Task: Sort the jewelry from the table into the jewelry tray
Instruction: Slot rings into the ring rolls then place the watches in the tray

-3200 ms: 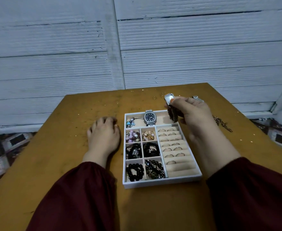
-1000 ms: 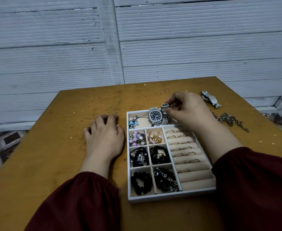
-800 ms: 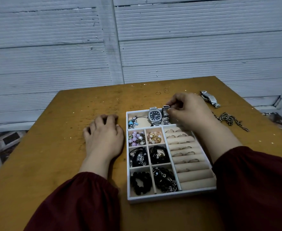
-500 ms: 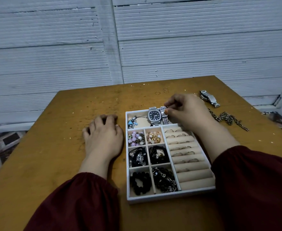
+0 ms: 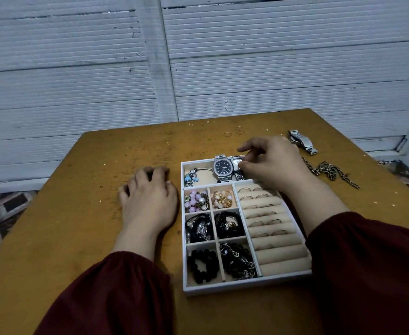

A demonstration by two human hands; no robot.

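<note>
right hand (image 5: 272,163) pinching small watch (image 5: 236,163) in tray (image 5: 247,287), left hand (image 5: 150,198) relaxed on table (image 5: 78,213)

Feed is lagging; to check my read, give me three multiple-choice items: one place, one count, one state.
1. The chain lies: A) in the tray; B) on the table, right of the tray; C) in the right hand.
2. Loose rings on the table: A) one; B) six; C) three.
3. The right hand: A) pinches a watch in the tray; B) lies flat; C) lifts the tray.
Key: 1 B, it lies past the tray's right wall; 2 C, three show beyond the tray; 3 A, fingers close on the watch.
</note>
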